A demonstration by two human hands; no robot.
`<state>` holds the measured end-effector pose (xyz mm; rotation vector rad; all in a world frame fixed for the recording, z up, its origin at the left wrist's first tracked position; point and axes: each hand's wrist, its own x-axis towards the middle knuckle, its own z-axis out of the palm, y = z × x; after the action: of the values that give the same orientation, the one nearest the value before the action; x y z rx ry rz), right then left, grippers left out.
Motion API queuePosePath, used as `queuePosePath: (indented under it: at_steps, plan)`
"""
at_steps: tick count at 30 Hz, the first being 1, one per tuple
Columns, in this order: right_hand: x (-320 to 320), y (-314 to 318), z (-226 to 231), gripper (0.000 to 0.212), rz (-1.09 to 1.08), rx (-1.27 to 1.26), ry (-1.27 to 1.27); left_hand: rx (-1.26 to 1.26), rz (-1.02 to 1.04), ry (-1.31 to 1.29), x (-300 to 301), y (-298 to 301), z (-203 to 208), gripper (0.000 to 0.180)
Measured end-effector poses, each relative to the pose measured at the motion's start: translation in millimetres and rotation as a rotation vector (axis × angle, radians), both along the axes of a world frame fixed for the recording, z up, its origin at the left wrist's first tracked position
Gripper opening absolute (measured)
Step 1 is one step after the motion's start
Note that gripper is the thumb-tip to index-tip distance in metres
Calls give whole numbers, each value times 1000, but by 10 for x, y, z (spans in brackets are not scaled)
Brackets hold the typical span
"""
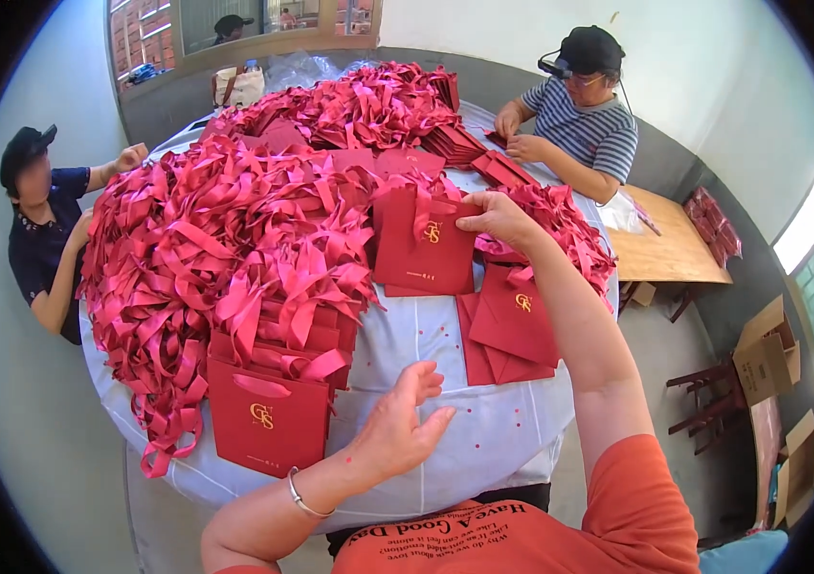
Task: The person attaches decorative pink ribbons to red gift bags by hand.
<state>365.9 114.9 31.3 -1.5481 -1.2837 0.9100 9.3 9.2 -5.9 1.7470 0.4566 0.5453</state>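
My right hand (502, 218) reaches across the table and pinches the top right corner of a red paper gift bag (423, 258) with a pink ribbon handle and a gold emblem. Open and empty, my left hand (405, 428) is over the near part of the table, palm turned inward, fingers apart. To its left stands a row of red gift bags, the front one (268, 416) facing me. Below my right forearm, a few flat red bags (517, 330) overlap on the cloth.
Heaps of bags with pink ribbons (196, 230) cover much of the round table with its pale cloth (407, 335). One person (589, 115) works at the far right, another (48, 210) at the left. A wooden table (665, 239) and cardboard boxes (766, 354) stand right.
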Motion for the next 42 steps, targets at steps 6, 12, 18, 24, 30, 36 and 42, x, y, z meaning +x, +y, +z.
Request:
queuePosePath:
  at_steps: [6,12,18,24,30,36,42]
  plan:
    - [-46,92,-39,51,-170,282,-257,-54,-17,60,-11,1,47,58]
    - [-108,-183,-48,48,-340,289,-462,-48,-7,80,-11,13,58,59]
    - [-51,-740,-71,33,-435,445,-1119,-21,-96,179,0,-25,24,56]
    - [-165,-1026,65,27,-356,335,-896,42,-77,159,-2,-24,15,53]
    - [-704,-805,-34,74,-356,-139,-1024,95,-93,151,0,-24,-39,46]
    - [-960,-473,-258,95,-329,-69,-1072,74,-130,153,1,-16,-26,45]
    - [-1072,-297,-235,90,-410,-196,-1017,70,-160,166,-8,-28,22,46]
